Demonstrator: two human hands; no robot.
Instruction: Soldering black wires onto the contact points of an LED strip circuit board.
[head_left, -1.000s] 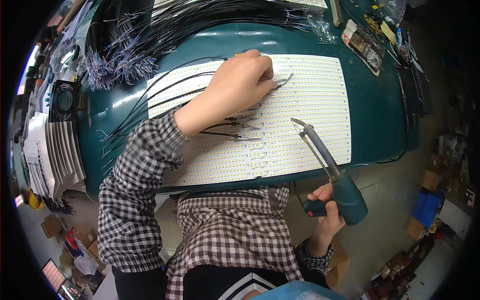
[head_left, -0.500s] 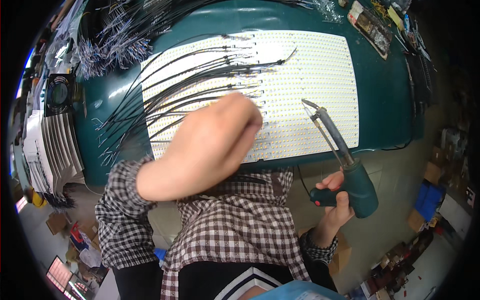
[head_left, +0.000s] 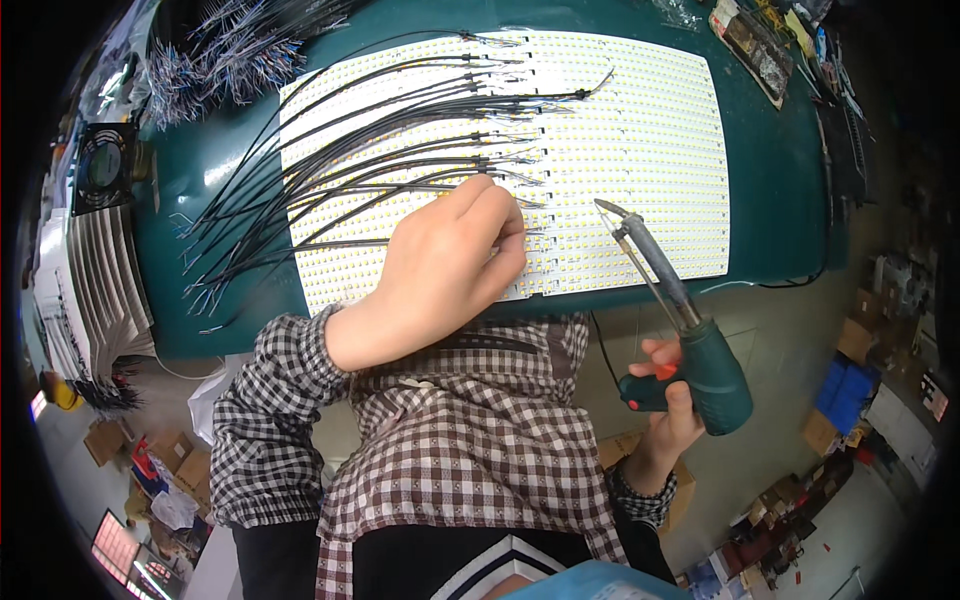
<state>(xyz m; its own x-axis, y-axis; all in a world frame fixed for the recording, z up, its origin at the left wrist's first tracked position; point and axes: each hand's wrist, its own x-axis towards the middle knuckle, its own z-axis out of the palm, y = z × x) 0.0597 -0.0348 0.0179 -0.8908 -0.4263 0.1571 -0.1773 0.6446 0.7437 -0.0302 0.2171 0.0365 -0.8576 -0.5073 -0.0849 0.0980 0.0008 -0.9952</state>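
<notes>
A white panel of small yellow LEDs [head_left: 640, 150] lies on the green table. Several black cables [head_left: 380, 108] fan leftward from the column of joints at its middle. My left hand [head_left: 450, 250] is closed in a pinch over the panel's near half. One black cable runs under it from the left, and its fingertips seem to hold that cable's end, though they hide most of it. Wrapped round the handle of a green soldering gun [head_left: 722, 375] is my right hand [head_left: 672, 420], a finger at the red trigger. The gun's tip [head_left: 608, 207] points up-left, above the panel's right part.
Bundles of cables with stripped ends [head_left: 225, 65] lie at the far left. Below them are a black fan [head_left: 105, 168] and a stack of white panels [head_left: 95, 270]. A dirty tray [head_left: 750, 45] sits at the far right. The green table's [head_left: 775, 200] near edge runs before me.
The panel and its cables appear slightly higher in view. My left hand, blurred before, has moved a little right and is steadier. The soldering gun has shifted slightly left, still in my right hand.
</notes>
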